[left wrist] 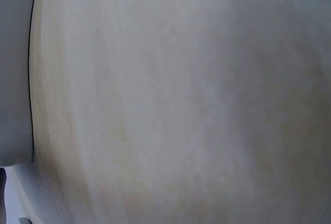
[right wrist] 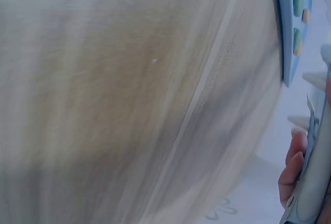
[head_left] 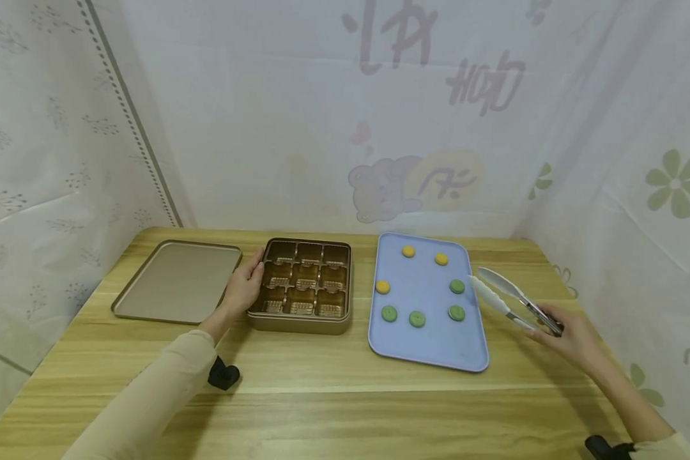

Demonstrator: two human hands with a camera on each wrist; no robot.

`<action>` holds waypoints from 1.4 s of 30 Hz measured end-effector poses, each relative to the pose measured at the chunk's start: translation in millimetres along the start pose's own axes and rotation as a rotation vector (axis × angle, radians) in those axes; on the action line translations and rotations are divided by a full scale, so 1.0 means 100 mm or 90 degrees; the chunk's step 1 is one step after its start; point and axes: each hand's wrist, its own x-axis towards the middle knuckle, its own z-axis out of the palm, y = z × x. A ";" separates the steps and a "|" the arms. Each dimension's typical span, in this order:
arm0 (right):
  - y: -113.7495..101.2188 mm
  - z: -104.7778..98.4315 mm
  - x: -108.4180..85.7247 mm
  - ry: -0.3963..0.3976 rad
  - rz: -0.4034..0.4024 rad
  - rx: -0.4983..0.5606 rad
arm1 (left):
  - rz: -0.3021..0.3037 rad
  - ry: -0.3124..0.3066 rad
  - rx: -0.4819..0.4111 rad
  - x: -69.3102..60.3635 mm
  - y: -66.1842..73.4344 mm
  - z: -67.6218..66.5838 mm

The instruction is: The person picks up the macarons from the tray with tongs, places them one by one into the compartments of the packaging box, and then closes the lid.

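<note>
My left hand (head_left: 243, 284) lies along the left side of a bronze square box (head_left: 299, 324), its fingers touching the wall and rim. Inside the box sits a brown insert (head_left: 305, 276) divided into several compartments. The left wrist view catches a grey wall, probably of the box, at its left edge. In my right hand (head_left: 569, 335) I hold tongs (head_left: 520, 297) with white tips spread apart, just off the right edge of a blue tray (head_left: 425, 350). On that tray are three yellow macarons (head_left: 408, 252) and several green macarons (head_left: 416, 319). The right wrist view shows the tongs (right wrist: 313, 182) in my fingers.
A flat bronze lid (head_left: 178, 281) lies on the wooden table (head_left: 322, 396) left of the box. Behind the table hangs a printed white cloth (head_left: 264, 128), with more cloth at both sides. Black wrist mounts (head_left: 223, 374) stick out below the forearms.
</note>
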 end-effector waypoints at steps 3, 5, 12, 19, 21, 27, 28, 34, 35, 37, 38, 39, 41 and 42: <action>-0.07 -0.04 -0.09 -0.034 -0.023 -0.013 | -0.001 -0.003 -0.006 0.00 0.00 0.00; -0.12 -0.06 -0.13 -0.058 -0.029 -0.017 | 0.000 -0.002 -0.009 0.00 0.01 0.00; -0.25 -0.11 -0.18 -0.092 -0.052 -0.024 | 0.004 -0.002 -0.015 -0.01 0.02 0.00; -0.32 -0.14 -0.15 -0.115 -0.046 -0.036 | 0.004 0.002 -0.013 0.00 0.01 0.00; -0.34 -0.15 -0.15 -0.125 -0.035 -0.039 | 0.006 0.000 -0.015 0.00 0.01 0.00; -0.36 -0.14 -0.17 -0.134 -0.034 -0.057 | 0.008 -0.003 -0.020 -0.01 0.02 0.00; -0.36 -0.14 -0.17 -0.130 -0.039 -0.064 | 0.008 -0.003 -0.021 -0.01 0.02 0.00; -0.37 -0.12 -0.17 -0.121 -0.047 -0.097 | 0.009 -0.004 -0.026 -0.02 0.03 0.00; -0.38 -0.12 -0.17 -0.125 -0.043 -0.096 | 0.009 -0.005 -0.027 -0.01 0.03 0.00; -0.38 -0.12 -0.17 -0.130 -0.037 -0.095 | 0.008 -0.005 -0.028 -0.01 0.03 0.00; -0.38 -0.12 -0.17 -0.129 -0.036 -0.097 | 0.008 -0.006 -0.029 -0.01 0.03 0.00; -0.39 -0.12 -0.17 -0.125 -0.038 -0.099 | 0.008 -0.007 -0.029 -0.01 0.03 0.00; -0.39 -0.11 -0.16 -0.122 -0.036 -0.103 | 0.008 -0.006 -0.030 -0.01 0.03 0.00; -0.39 -0.11 -0.16 -0.120 -0.037 -0.104 | 0.008 -0.006 -0.030 -0.01 0.03 -0.01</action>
